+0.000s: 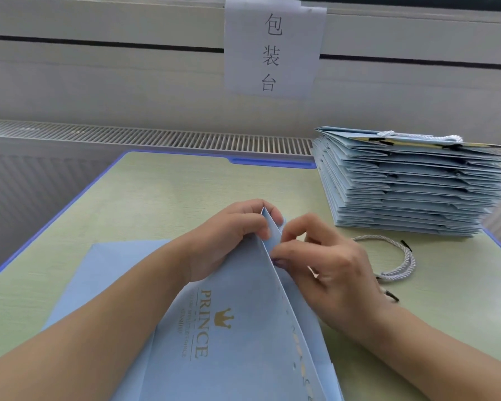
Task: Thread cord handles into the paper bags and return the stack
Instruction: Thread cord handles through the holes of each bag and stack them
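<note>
A stack of bags (411, 183) stood beyond the fingers as 1 paper bag (229, 328) was threaded. The left hand (226, 238) pinched its top edge; the right hand (321, 256) apparently pinched there too. A loose cord (399, 261) awaited feeding next.

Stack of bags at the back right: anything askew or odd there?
The stack of bags leans, its layers fanned unevenly rather than squared. A loose cord lies coiled on the table in front. Nothing looks damaged.
</note>
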The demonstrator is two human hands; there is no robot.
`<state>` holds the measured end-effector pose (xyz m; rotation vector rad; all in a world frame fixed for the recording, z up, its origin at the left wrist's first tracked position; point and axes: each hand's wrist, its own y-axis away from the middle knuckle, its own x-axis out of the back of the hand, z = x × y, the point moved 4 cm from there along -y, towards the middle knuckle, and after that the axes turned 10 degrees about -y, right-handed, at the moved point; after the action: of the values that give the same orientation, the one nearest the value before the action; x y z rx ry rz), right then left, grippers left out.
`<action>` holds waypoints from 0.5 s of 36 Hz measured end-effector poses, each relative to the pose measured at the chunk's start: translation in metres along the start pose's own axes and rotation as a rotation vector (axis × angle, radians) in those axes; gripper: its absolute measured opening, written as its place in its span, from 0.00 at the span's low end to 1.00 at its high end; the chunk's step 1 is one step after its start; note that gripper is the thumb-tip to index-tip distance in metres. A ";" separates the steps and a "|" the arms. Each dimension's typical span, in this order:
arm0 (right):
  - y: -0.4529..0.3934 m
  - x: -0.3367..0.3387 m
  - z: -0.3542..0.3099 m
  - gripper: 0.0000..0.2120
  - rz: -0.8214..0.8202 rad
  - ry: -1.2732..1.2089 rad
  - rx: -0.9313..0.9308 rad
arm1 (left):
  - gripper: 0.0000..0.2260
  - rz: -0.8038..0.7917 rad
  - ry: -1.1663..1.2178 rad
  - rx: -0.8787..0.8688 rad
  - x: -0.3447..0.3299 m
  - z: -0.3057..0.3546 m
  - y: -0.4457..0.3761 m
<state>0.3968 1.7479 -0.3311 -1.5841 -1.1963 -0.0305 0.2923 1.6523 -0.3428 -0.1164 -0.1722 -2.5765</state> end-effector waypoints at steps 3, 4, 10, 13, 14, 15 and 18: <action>0.000 -0.001 0.007 0.06 0.037 -0.246 -0.211 | 0.10 0.019 0.021 0.004 0.002 0.001 0.000; -0.001 0.000 0.009 0.10 0.031 -0.254 -0.261 | 0.10 0.028 0.029 0.004 0.004 0.001 0.000; 0.000 0.014 0.026 0.17 -0.221 -0.213 -0.566 | 0.09 0.054 0.034 0.014 0.010 -0.001 0.001; 0.002 0.022 0.026 0.04 -0.374 -0.321 -0.651 | 0.11 0.060 0.020 0.018 0.010 -0.002 0.000; 0.002 0.026 0.025 0.04 -0.408 -0.366 -0.675 | 0.12 0.058 0.018 0.020 0.010 -0.002 0.000; 0.001 0.031 0.026 0.05 -0.426 -0.408 -0.701 | 0.13 0.056 0.019 0.023 0.010 -0.002 0.001; -0.003 0.050 0.030 0.07 -0.399 -0.509 -0.764 | 0.11 0.061 0.027 0.030 0.011 -0.002 0.002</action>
<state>0.4028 1.8031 -0.3125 -2.0383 -2.0562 -0.4041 0.2840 1.6450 -0.3434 -0.0747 -0.1942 -2.5123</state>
